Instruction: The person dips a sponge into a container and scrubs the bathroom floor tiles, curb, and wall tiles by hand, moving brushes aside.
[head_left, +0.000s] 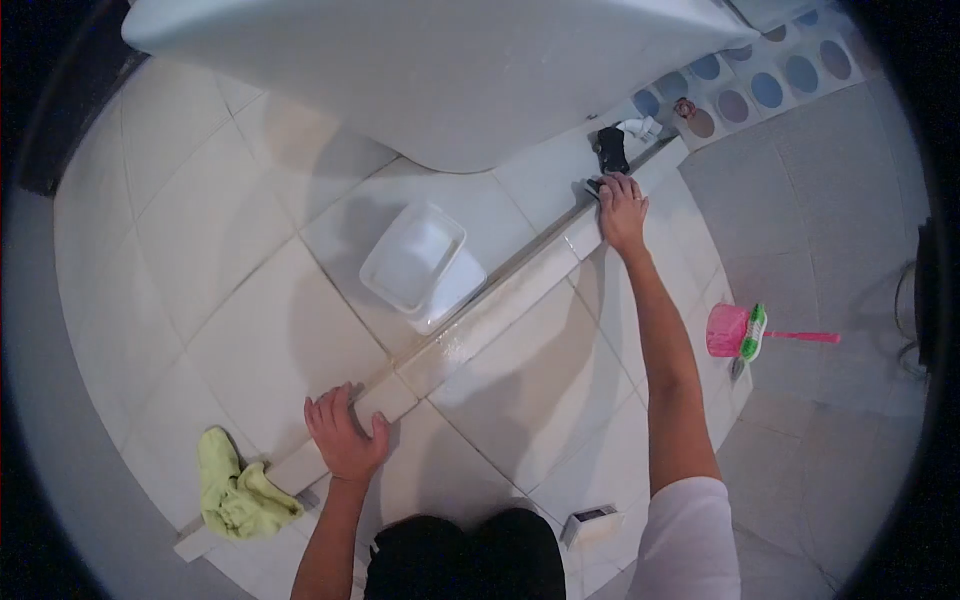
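My left hand (347,437) lies on the low tiled ledge (520,280), its fingers and thumb spread. Farther along the same ledge, my right hand (622,212) is closed over a small dark object (593,188); only its tip shows, so its kind is hidden. Just beyond those fingers a black item (612,148) lies on the floor. Between my hands, behind the ledge, a white plastic tub (415,255) leans on a second white piece (452,292), perhaps its lid. A wet, shiny patch shows on the ledge beside it. A yellow-green cloth (245,495) drapes over the ledge's left end.
A large white fixture (430,80) overhangs the tiled floor at the top. On the right are a pink dipper (726,331) and a green-and-white brush (753,333). A small box (590,525) sits by my knees. A white pipe fitting (640,128) is near the dotted tiles (767,90).
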